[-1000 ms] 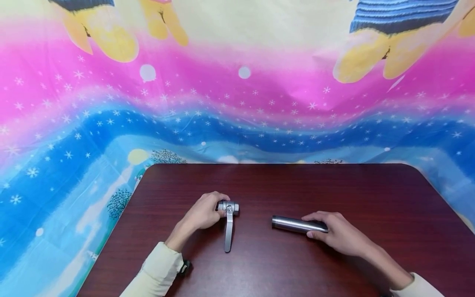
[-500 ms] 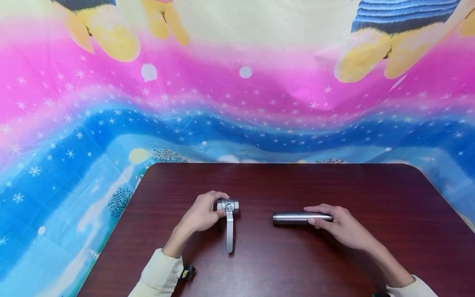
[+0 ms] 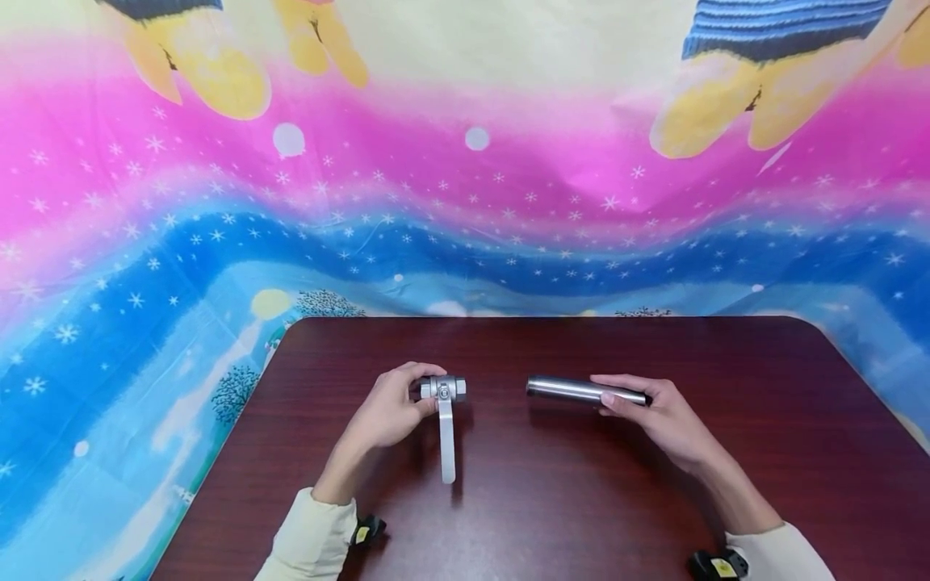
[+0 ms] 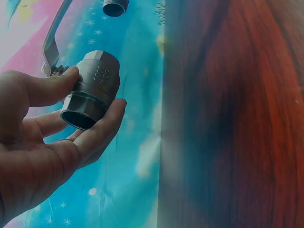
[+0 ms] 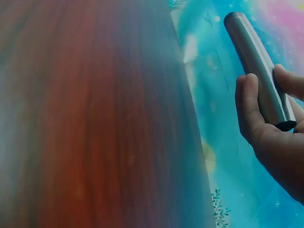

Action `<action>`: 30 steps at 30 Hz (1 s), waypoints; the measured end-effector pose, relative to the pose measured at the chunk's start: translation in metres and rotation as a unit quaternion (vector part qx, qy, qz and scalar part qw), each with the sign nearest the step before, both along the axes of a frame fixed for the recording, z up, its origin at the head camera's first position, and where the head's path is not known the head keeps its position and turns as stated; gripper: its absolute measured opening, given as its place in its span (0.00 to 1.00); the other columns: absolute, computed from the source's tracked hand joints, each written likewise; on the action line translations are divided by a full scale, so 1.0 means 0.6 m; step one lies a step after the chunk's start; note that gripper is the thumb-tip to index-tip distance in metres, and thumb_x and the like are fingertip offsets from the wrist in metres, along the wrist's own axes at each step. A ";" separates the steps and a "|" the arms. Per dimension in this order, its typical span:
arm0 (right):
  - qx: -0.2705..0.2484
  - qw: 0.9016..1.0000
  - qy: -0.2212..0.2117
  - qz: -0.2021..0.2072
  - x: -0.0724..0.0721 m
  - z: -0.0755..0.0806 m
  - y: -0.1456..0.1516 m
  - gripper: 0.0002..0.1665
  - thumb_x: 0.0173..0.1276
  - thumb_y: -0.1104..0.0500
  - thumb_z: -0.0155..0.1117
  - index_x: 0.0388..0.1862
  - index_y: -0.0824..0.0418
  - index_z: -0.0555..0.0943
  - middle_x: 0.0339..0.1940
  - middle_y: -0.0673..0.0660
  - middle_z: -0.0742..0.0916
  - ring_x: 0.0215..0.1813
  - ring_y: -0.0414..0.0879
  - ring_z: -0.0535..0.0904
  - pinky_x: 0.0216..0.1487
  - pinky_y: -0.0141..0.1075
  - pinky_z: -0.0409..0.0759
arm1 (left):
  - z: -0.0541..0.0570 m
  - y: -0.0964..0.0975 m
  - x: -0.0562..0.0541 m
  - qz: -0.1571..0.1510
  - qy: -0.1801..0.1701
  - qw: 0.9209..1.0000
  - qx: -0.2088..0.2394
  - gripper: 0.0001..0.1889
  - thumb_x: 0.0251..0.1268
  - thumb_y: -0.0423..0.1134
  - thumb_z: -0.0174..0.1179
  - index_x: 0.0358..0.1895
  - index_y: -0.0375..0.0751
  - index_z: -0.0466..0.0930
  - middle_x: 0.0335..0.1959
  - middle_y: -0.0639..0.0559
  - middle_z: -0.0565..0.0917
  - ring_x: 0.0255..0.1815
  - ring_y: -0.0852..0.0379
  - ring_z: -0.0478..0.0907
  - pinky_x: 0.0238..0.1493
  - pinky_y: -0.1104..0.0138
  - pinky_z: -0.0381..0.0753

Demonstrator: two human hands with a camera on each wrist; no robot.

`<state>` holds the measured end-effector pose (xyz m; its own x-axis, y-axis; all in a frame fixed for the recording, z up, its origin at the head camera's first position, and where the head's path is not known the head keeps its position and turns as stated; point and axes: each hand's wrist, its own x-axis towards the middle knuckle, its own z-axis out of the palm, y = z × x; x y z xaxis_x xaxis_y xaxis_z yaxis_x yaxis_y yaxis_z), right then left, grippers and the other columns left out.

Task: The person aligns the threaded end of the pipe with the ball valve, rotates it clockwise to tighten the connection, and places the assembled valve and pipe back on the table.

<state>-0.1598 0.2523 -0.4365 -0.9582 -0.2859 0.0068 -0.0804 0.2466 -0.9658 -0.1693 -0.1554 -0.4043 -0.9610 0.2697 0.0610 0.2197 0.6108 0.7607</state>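
Note:
My left hand grips a metal ball valve between thumb and fingers, above the table. Its long lever handle points toward me. In the left wrist view the valve shows hexagonal ends, the lower one with an open bore. My right hand pinches a steel pipe near its right end. The pipe's left end faces the valve, with a gap between them. The right wrist view shows the pipe whole, thumb on one side and fingers on the other.
A dark red-brown wooden table with rounded far corners lies below both hands. Behind it hangs a colourful printed cloth. Black straps with small devices sit at both wrists by the light sleeves.
Both hands have risen and moved slightly away from me with the valve and the pipe. The pipe levelled out, then tilted a little again. Both holds stay the same.

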 end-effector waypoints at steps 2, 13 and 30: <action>-0.009 1.000 0.002 -0.004 -0.003 0.001 -0.003 0.29 0.80 0.58 0.66 0.73 0.72 0.77 0.60 0.52 0.89 0.52 0.51 0.92 0.55 0.37 0.90 | 0.003 -0.001 -0.001 -0.002 -0.001 1.000 0.010 0.20 0.67 0.26 0.67 0.61 0.42 0.86 0.53 0.45 0.86 0.37 0.56 0.78 0.40 0.67 0.79; -0.034 0.999 0.022 -0.003 -0.008 0.010 -0.016 0.28 0.79 0.61 0.67 0.71 0.75 0.78 0.57 0.42 0.89 0.50 0.48 0.93 0.53 0.35 0.90 | 0.010 0.014 -0.002 0.003 -0.015 0.999 0.048 0.20 0.72 0.27 0.64 0.64 0.42 0.84 0.49 0.42 0.88 0.38 0.52 0.82 0.37 0.66 0.79; -0.044 0.998 0.034 0.008 -0.019 0.015 -0.045 0.25 0.76 0.63 0.70 0.68 0.70 0.82 0.58 0.43 0.89 0.49 0.47 0.93 0.51 0.36 0.90 | 0.019 0.039 -0.004 -0.006 0.000 0.997 0.073 0.21 0.69 0.25 0.64 0.62 0.44 0.85 0.44 0.43 0.87 0.31 0.56 0.79 0.32 0.68 0.76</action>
<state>-0.1710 0.2255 -0.4273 -0.9502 -0.2961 0.0975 -0.1499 0.1598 -0.9757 -0.1717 -0.1317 -0.3930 -0.9575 0.2698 0.1017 0.2274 0.4900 0.8416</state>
